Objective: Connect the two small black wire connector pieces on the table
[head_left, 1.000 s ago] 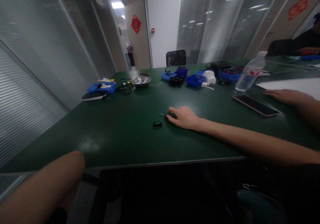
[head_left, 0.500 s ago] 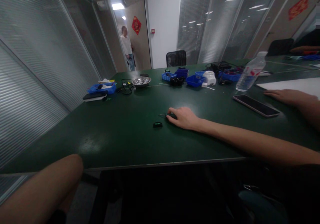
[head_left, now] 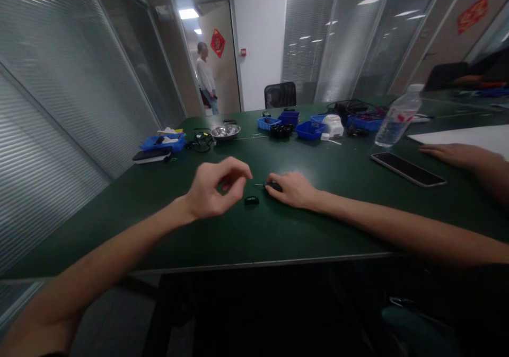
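My right hand [head_left: 294, 188] rests on the green table, its fingers wrapped around the dark handle of a small screwdriver [head_left: 273, 186]. The thin metal shaft points left. Just left of it and a little nearer to me lies a small black device [head_left: 251, 200] with green markings on top, apart from both hands. My left hand [head_left: 218, 187] hovers above the table to the left of that device. Its thumb and fingers are curved with a gap between the tips, and nothing is in them.
On the right lie a phone [head_left: 407, 168], a tilted-looking water bottle [head_left: 400, 117] and another person's hand [head_left: 463, 155]. Farther back stand a metal bowl [head_left: 225, 131], blue trays [head_left: 310, 130] and cables [head_left: 201, 142]. A person [head_left: 207, 78] stands in the doorway.
My left hand has come in from the lower left and now hangs over the table near the small black device. My right hand keeps its place with the screwdriver. The person in the doorway has turned.
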Demonstrator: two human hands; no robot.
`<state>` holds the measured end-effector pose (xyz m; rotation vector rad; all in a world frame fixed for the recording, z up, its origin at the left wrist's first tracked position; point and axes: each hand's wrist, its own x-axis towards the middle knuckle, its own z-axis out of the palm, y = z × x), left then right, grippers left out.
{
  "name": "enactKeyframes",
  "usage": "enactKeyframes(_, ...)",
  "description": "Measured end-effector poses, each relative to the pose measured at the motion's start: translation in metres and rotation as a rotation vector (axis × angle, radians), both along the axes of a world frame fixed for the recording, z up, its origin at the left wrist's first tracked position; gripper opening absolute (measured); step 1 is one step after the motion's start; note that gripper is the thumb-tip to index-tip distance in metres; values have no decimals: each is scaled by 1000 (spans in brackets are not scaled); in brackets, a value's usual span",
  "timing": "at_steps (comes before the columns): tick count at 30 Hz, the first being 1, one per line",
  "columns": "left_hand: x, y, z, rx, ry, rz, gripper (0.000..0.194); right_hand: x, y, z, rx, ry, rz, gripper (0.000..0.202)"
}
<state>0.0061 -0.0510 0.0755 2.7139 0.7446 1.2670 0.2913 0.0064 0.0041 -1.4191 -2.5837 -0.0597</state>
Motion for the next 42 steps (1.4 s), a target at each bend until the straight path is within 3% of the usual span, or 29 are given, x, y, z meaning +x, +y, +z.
enactKeyframes(5, -3, 42, -41, -338, 316, 39, 35, 1, 0, -1, -9, 14, 12, 40)
enactKeyframes(10, -6, 50, -66, -435, 340, -37, 39, 3, 1, -3, 31, 63, 45, 38)
enactKeyframes(13, -5, 54, -69, -453, 316, -79, 31, 4, 0, -3, 18, 100, 108, 36)
enactKeyframes(21, -21, 71, -75, -471, 261, -6, 29, 8, -1, -3, 0, 154, 296, 35)
enactKeyframes(42, -19, 69, -75, -526, 246, -81, 32, 9, 2, -3, -54, 149, 357, 35)
